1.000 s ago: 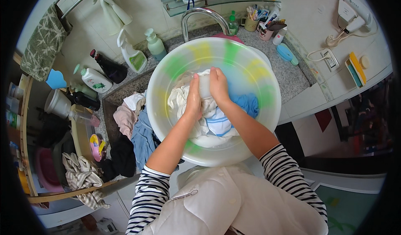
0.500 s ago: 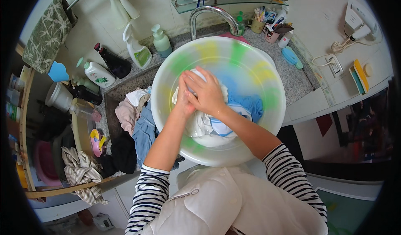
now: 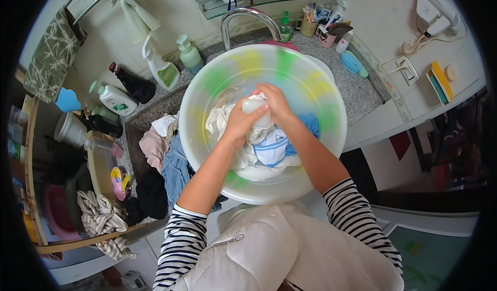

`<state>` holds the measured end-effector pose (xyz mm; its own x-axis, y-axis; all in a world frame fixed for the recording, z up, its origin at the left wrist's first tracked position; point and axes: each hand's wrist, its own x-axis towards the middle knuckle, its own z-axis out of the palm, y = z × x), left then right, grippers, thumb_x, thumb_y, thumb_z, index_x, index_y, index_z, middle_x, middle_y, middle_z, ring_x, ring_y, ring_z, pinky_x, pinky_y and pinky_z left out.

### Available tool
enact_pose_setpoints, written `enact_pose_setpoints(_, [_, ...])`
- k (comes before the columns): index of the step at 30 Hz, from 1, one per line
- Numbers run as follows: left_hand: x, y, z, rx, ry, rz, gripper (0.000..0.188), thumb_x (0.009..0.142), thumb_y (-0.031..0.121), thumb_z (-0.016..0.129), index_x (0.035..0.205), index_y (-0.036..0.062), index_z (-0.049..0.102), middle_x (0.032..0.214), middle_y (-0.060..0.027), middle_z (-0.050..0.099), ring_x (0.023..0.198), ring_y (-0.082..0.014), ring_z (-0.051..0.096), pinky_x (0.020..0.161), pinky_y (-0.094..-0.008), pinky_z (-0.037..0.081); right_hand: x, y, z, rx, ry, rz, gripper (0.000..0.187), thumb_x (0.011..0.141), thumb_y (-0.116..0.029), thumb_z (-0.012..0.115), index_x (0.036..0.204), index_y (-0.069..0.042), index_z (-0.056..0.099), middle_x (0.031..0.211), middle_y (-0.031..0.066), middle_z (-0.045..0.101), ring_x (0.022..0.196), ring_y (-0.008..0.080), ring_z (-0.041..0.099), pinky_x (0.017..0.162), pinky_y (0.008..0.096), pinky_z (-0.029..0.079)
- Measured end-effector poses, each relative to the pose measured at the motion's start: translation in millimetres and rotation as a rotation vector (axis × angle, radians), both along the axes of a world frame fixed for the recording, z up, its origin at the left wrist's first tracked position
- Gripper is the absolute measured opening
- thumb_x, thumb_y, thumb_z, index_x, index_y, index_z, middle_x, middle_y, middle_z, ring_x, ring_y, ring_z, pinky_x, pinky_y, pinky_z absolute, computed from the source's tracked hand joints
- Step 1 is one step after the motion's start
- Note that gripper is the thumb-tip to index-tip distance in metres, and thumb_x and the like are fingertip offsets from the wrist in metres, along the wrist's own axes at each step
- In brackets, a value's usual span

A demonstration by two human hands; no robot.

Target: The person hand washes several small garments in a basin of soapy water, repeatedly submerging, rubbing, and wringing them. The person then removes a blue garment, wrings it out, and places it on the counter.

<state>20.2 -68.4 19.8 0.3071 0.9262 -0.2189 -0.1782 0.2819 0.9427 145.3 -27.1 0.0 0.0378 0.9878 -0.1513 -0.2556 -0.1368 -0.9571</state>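
Both hands are together over a big white basin (image 3: 331, 146) with green and yellow patches. My left hand (image 3: 239, 121) is closed on a smooth whitish block that looks like a bar of soap (image 3: 252, 106), its thumb lying across it. Against it, my right hand (image 3: 275, 105) grips a bunched white cloth (image 3: 264, 122); its fingertips are partly hidden. Beneath them, wet laundry lies in the basin: a white garment (image 3: 217, 119), a white cloth with blue stripes (image 3: 272, 148) and a blue cloth (image 3: 309, 125). Some whitish water shows around them.
A chrome faucet (image 3: 226, 30) arches behind the basin. Left of it, a clothes pile (image 3: 176, 161) fills part of the stone sink. A pump bottle (image 3: 189, 55), a spray bottle (image 3: 160, 66) and a white bottle (image 3: 116, 99) line the ledge. A blue brush (image 3: 353, 63) lies at right.
My hands, pressed together half a second ago, have moved slightly apart and nearer, showing the whitish block and bunched white cloth between them. The view has shifted a little.
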Motion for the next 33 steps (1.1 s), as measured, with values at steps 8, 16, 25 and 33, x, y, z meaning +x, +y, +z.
enact_pose_setpoints(8, [-15,18,-15,-0.189,-0.462,0.308,0.032,0.094,0.037,0.037,0.106,0.0111,0.053,0.096,-0.0056,0.060,0.087,-0.0170,0.060,0.076,-0.0319,0.049,-59,-32,-10,0.575,-0.344,-0.104,0.035,0.087,-0.029,0.051,0.110,-0.002,0.051,0.107,0.0110,0.055,0.097,0.0241,0.053,0.086,0.0325,0.041])
enact_pose_setpoints(16, [-4,4,1,-0.209,-0.626,0.088,0.048,0.093,0.051,0.033,0.115,0.0106,0.049,0.110,-0.0054,0.057,0.102,-0.0180,0.055,0.090,-0.0333,0.043,-38,-35,25,0.528,-1.012,-0.119,0.047,0.083,-0.035,0.056,0.118,-0.005,0.049,0.108,0.0154,0.052,0.099,0.0340,0.052,0.081,0.0401,0.044])
enact_pose_setpoints(25, [-28,15,1,-0.212,-0.592,0.004,0.035,0.087,0.032,0.057,0.112,0.0087,0.051,0.108,-0.0071,0.058,0.100,-0.0188,0.057,0.082,-0.0329,0.047,-28,-22,13,0.614,-0.759,-0.222,0.024,0.092,-0.027,0.044,0.099,-0.010,0.059,0.093,0.0132,0.057,0.081,0.0332,0.057,0.067,0.0412,0.046])
enact_pose_setpoints(33, [-47,15,9,-0.398,-0.665,0.083,0.034,0.084,0.025,0.063,0.113,0.0103,0.052,0.106,-0.0080,0.061,0.099,-0.0216,0.059,0.082,-0.0417,0.048,-16,3,-30,0.418,-0.583,-0.275,0.026,0.092,-0.024,0.048,0.086,-0.001,0.060,0.071,0.0141,0.061,0.068,0.0259,0.059,0.064,0.0349,0.045])
